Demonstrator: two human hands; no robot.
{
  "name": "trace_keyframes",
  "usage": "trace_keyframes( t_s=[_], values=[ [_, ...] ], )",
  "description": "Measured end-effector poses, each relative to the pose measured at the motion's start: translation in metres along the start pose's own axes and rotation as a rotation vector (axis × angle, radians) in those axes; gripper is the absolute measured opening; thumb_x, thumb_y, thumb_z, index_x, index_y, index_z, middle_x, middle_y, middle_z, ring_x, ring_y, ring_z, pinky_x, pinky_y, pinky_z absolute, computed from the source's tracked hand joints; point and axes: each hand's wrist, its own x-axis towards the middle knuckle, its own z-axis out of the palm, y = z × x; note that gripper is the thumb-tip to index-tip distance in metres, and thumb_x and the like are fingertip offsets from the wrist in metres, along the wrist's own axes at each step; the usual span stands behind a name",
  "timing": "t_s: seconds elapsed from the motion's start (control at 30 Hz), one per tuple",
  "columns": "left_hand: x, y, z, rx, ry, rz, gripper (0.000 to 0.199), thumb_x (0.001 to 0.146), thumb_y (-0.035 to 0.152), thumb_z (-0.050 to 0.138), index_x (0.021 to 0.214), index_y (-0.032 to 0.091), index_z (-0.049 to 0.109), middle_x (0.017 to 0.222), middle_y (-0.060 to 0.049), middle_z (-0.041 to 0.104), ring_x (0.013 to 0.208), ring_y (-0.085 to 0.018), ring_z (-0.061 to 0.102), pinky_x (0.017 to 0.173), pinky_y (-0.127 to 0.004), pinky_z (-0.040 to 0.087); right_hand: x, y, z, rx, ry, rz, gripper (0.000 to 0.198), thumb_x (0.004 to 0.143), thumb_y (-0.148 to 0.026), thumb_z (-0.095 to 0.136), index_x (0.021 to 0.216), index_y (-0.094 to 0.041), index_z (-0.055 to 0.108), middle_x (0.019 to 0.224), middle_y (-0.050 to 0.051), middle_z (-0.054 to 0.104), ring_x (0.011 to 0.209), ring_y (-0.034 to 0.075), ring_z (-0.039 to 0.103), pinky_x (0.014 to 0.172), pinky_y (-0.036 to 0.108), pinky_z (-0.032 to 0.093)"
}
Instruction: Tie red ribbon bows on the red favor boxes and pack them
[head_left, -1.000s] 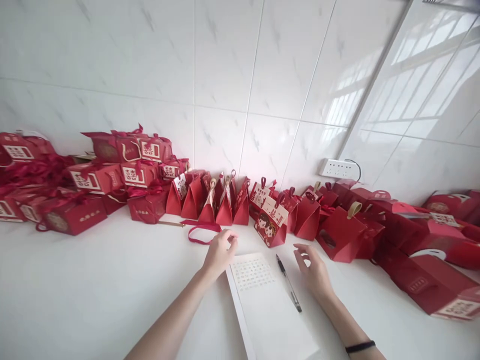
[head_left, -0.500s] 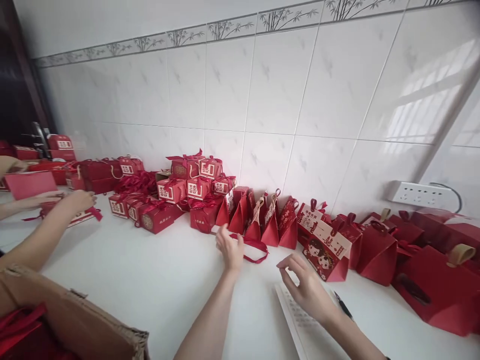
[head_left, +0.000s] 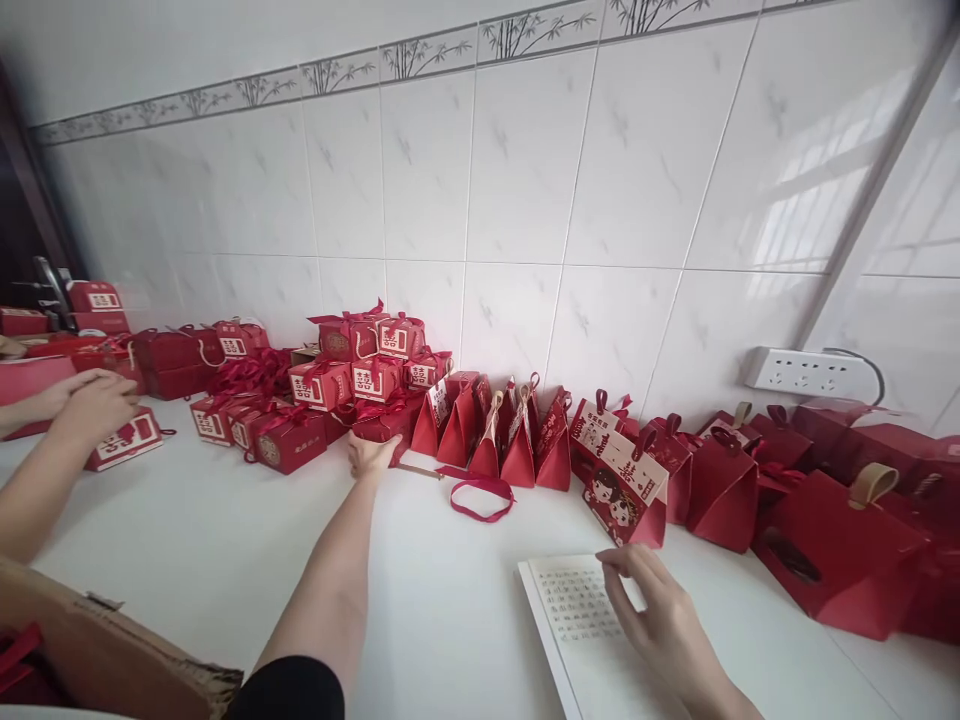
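Observation:
My left hand [head_left: 373, 455] reaches to the foot of the piled boxes, its fingers around the lower edge of a red gift box [head_left: 384, 422] tied with ribbon. Over an open notebook [head_left: 574, 605] with handwritten lines hovers my right hand [head_left: 656, 605], fingers loosely bent and nothing visible between them. A dark red ribbon loop [head_left: 482, 500] lies on the table in front of several triangular red bags [head_left: 517, 450]. Beside it is a thin brownish strip [head_left: 420, 470].
Small boxes with double-happiness labels [head_left: 375, 380] are stacked against the tiled wall. Larger red bags [head_left: 832, 565] line the right side, below a power strip [head_left: 817, 375]. At left, another person's hands [head_left: 97, 405] are above a labelled box [head_left: 127, 440]. A cardboard carton [head_left: 112, 640] fills the lower left corner.
My left hand has moved left, from beside the ribbon to the box. My right hand has shifted right and lower over the notebook. The view has turned slightly.

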Motion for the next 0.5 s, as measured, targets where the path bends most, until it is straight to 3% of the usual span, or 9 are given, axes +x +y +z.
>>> trace_keyframes(
  t_s=[0.17,0.27,0.37,0.5],
  values=[
    [-0.032,0.010,0.001,-0.103,0.255,-0.057,0.094,0.071,0.041,0.064,0.138,0.013,0.004,0.144,-0.026,0.017,0.134,-0.045,0.018,0.103,-0.059,0.027,-0.002,-0.010,0.010,0.086,-0.087,-0.003,0.013,0.095,-0.020,0.038,0.090,-0.021,0.050,0.076,0.002,0.054,0.069,0.016,0.054,0.059,0.028,0.046],
    [-0.068,0.022,0.012,-0.184,0.254,-0.003,0.093,0.073,0.048,0.060,0.137,0.013,0.002,0.142,-0.024,0.021,0.134,-0.038,0.023,0.104,-0.053,0.031,-0.005,-0.013,0.012,0.145,-0.100,0.041,0.016,0.095,-0.024,0.037,0.089,-0.021,0.052,0.078,0.003,0.054,0.072,0.018,0.055,0.062,0.031,0.047],
    [-0.118,0.037,0.021,-0.319,0.131,0.174,0.090,0.072,0.046,0.062,0.137,0.017,0.007,0.144,-0.019,0.024,0.136,-0.028,0.026,0.107,-0.040,0.033,-0.006,-0.015,0.011,0.252,-0.129,0.215,0.021,0.095,-0.035,0.038,0.091,-0.021,0.053,0.084,0.005,0.056,0.075,0.019,0.056,0.065,0.035,0.049],
    [-0.195,0.046,0.027,-0.731,-0.282,0.547,0.089,0.067,0.040,0.069,0.136,0.019,0.017,0.143,-0.018,0.027,0.132,-0.027,0.034,0.109,-0.039,0.031,-0.002,-0.017,0.007,0.536,-0.114,0.522,0.042,0.088,-0.054,0.045,0.117,-0.024,0.043,0.115,0.011,0.050,0.096,0.023,0.057,0.074,0.038,0.052]
  ],
)
